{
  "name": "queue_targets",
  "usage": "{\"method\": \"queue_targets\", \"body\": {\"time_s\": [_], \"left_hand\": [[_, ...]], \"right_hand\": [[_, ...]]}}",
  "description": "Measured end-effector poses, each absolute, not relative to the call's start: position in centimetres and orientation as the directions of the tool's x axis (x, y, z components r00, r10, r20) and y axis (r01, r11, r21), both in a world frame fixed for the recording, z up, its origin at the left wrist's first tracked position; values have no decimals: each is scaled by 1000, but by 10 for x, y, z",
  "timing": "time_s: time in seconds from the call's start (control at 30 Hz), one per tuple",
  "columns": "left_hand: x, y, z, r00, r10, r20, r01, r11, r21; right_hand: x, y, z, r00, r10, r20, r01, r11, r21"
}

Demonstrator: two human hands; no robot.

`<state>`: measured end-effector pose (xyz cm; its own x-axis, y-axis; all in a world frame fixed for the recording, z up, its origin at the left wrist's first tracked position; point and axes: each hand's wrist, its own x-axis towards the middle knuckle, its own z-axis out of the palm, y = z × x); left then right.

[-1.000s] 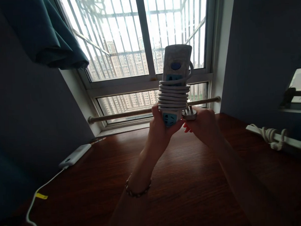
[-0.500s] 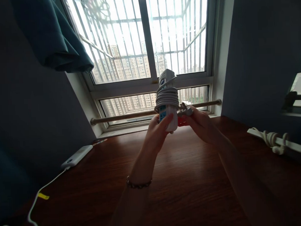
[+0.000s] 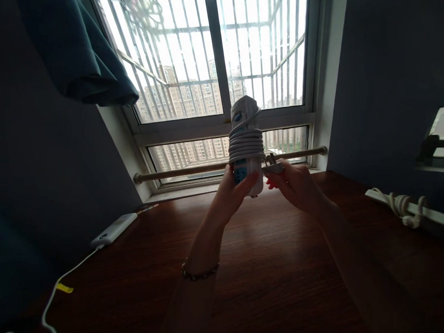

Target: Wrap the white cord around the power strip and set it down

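Note:
A white power strip [image 3: 245, 110] with blue socket faces stands roughly upright in the middle of the head view, above the wooden surface. Several turns of its white cord [image 3: 246, 144] are wound around its body. My left hand [image 3: 228, 193] grips the strip's lower end, thumb across the front. Just right of it, my right hand [image 3: 297, 185] pinches the cord's plug [image 3: 273, 166], whose metal prongs point upward. Something red shows by the right fingertips; I cannot tell whether it is fingernails or an object.
A brown wooden tabletop [image 3: 269, 262] spreads below. At left lies a white power bank-like box [image 3: 114, 230] with a white cable and yellow tag [image 3: 64, 288]. Another cord-wrapped white strip [image 3: 405, 206] lies at right. Behind are a metal rail [image 3: 186, 172] and a barred window; a teal curtain [image 3: 91, 74] hangs upper left.
The power strip has turned slightly so more of its front face shows. The plug has tipped, its prongs now more upright, and less red shows by the right fingers.

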<state>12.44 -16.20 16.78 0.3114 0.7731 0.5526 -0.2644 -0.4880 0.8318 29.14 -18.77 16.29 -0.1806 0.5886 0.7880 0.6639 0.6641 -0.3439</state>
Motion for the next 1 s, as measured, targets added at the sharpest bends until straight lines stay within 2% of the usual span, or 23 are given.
{"method": "queue_targets", "body": {"time_s": [0.1,0.23,0.33,0.47,0.53,0.67,0.83,1.0], "left_hand": [[120,-166,171,338,759,557,-206,-517,831],[116,-168,172,293,758,583,-173,-557,812],[106,-168,175,254,755,604,-97,-602,793],[87,-170,179,321,764,560,105,-616,781],[80,-172,181,339,753,565,150,-636,757],[77,-174,181,365,735,572,127,-648,751],[84,-173,180,389,735,556,50,-619,784],[87,-171,178,471,726,501,-59,-541,839]], "right_hand": [[295,-188,162,-238,558,795,679,681,-275],[293,-190,162,-213,548,809,697,666,-267],[287,-190,160,-214,570,793,689,664,-291],[275,-187,155,-214,583,784,600,711,-366],[268,-187,152,-192,580,791,540,736,-408],[257,-189,149,-91,599,796,421,747,-514],[251,-192,147,127,654,746,360,670,-649],[254,-192,148,163,606,779,383,688,-616]]}}
